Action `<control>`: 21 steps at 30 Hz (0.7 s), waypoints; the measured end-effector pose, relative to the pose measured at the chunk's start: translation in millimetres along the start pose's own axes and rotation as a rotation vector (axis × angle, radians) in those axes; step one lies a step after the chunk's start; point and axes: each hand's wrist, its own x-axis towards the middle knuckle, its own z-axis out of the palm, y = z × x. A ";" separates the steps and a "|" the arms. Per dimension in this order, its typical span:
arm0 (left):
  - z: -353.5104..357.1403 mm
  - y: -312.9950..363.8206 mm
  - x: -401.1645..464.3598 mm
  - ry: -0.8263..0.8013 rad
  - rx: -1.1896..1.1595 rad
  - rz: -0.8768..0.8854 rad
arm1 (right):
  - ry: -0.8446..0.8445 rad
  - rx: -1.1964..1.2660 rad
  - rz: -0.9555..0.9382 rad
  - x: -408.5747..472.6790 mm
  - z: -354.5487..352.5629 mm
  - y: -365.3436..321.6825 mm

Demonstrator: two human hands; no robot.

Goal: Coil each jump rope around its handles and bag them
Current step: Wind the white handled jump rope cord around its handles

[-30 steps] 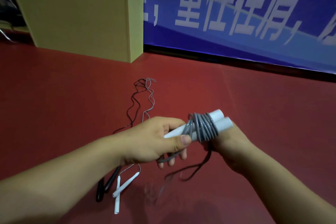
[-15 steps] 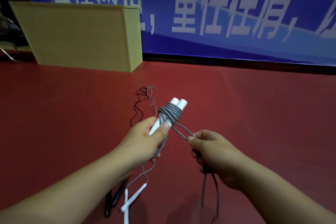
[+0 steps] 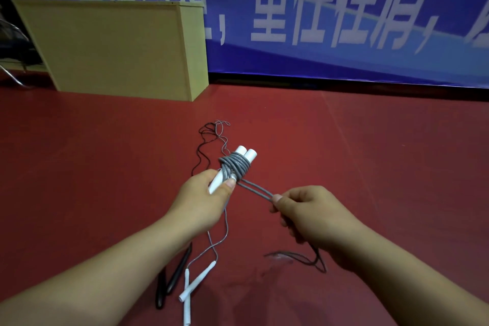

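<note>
Above red floor (image 3: 370, 167): left hand (image 3: 203, 198) grips coiled white handles (image 3: 244, 156); right hand (image 3: 309, 214) pinches grey rope (image 3: 258, 189), seemingly doubled

Red floor (image 3: 370, 156), blue banner (image 3: 344, 8) with white characters, tan wooden cabinet (image 3: 113, 47).

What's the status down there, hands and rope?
Left hand grips white handles, grey rope coiled on. Right hand pinches rope's loose loop, taut. Two more ropes wait on floor. Nothing in the way.

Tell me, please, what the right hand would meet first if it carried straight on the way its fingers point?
Probably the left hand gripping the white handles: the right hand points up-left along the taut grey rope. Depth is uncertain.
</note>
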 end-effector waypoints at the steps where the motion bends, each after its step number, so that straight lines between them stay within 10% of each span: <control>1: 0.1 -3.1 0.8 -0.004 0.026 -0.007 | -0.002 0.008 -0.001 -0.7 -0.5 -0.1; 11: 1.9 -10.3 -1.8 -0.161 0.409 -0.029 | -0.117 -0.289 -0.161 -6.3 -1.6 0.1; 21: 4.2 26.1 -22.2 -0.353 0.681 0.280 | 0.146 -0.392 -0.291 4.4 -14.5 7.0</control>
